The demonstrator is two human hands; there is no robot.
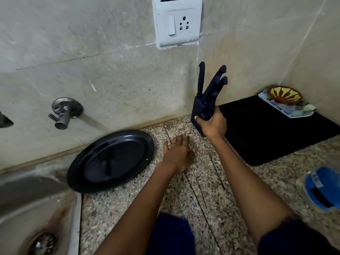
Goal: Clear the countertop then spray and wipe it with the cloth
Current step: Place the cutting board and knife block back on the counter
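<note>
Right hand (213, 124) is gripping a dark knife block (202, 111), fingers clamped round its base, holding it tilted above the speckled bench (184, 196), handles fanning up toward the wall. Left hand (178, 153) is lying flat on the bench, fingers together, holding nothing, just beside a black oval plate (110, 161). Black mat (266, 129) is lying right of the block, a patterned tray (294, 109) on its far corner.

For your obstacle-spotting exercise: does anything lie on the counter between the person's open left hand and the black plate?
Nothing visible does. The left hand rests flat on the speckled countertop, with only bare counter between it and the black plate to its left. The right hand holds the knife block on the other side.
</note>
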